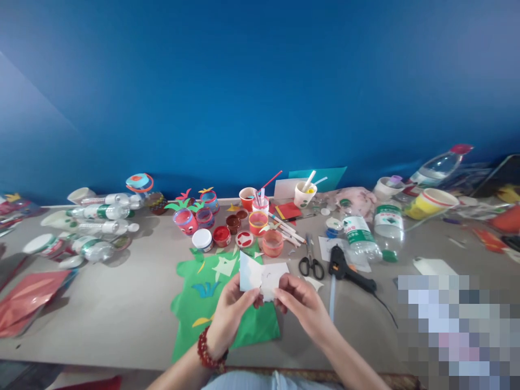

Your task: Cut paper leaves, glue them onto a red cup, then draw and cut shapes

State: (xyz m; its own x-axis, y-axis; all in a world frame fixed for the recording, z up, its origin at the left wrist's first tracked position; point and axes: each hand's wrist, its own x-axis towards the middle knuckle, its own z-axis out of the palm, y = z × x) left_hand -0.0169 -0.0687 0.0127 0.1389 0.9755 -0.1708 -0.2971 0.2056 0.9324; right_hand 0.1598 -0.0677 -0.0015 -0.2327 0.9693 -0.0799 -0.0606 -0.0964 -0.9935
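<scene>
In the head view, both bare hands meet in front of the body and pinch one piece of white paper [276,272] between them. The left hand [228,304] comes up from the lower left, its forearm slanting inward, a red beaded bracelet [208,349] round the wrist. Its thumb lies across the near face at the paper's lower left, with fingers curled behind. The right hand [303,302] mirrors it from the lower right: forearm angled inward, thumb pressing the lower right part, fingers bent behind the edge. Both grips are closed on the paper, the thumbs pointing toward each other with a ragged-edged part between them.

The paper is over the upper right part of a green sheet [260,327], which lies on the grey table [125,314]. Black-handled scissors [311,267] and a black glue gun [344,269] lie beyond the right hand, well apart from its fingers.
</scene>
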